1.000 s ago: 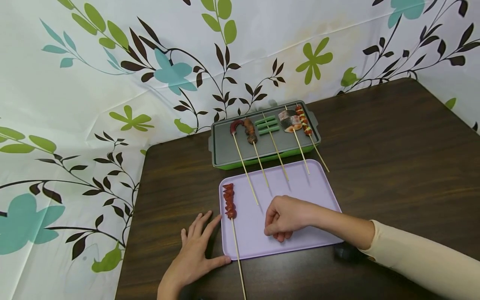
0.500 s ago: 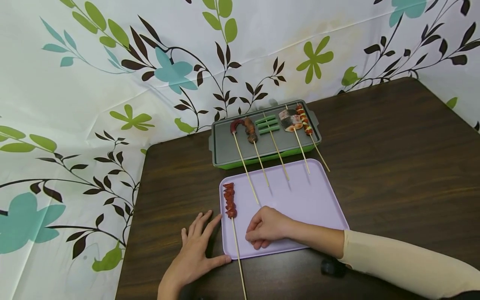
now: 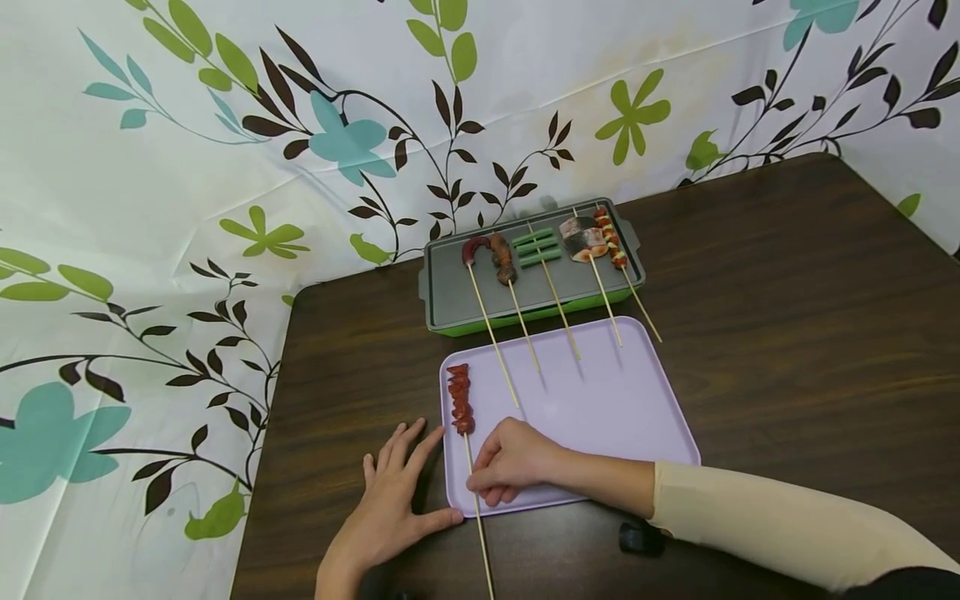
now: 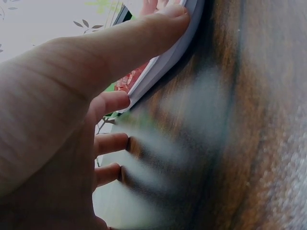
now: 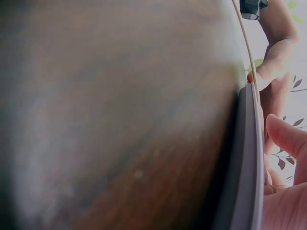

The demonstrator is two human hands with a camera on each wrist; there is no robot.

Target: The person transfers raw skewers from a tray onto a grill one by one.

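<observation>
A toy skewer of red pieces (image 3: 461, 398) lies along the left side of the lilac tray (image 3: 600, 400), its thin stick (image 3: 484, 550) reaching over the near edge. My right hand (image 3: 517, 462) is at that stick, low over the tray, fingers bent and thumb tip beside it. In the right wrist view the thumb (image 5: 288, 136) stands apart from the fingers; contact with the stick is not clear. My left hand (image 3: 397, 500) rests on the table with fingers spread, thumb and index finger touching the tray's left corner and side. The left wrist view shows its thumb (image 4: 144, 36) on the rim.
Behind the tray stands a grey-topped, green-sided toy grill (image 3: 457, 304). Several skewers lie on it, including green sticks (image 3: 536, 247) and fish-like slices (image 3: 583, 239), their handles jutting out over the tray. A floral cloth (image 3: 187, 150) hangs behind the dark wooden table (image 3: 787, 333).
My right hand has moved left across the tray to the red skewer's stick. The left hand, tray and skewers keep their places.
</observation>
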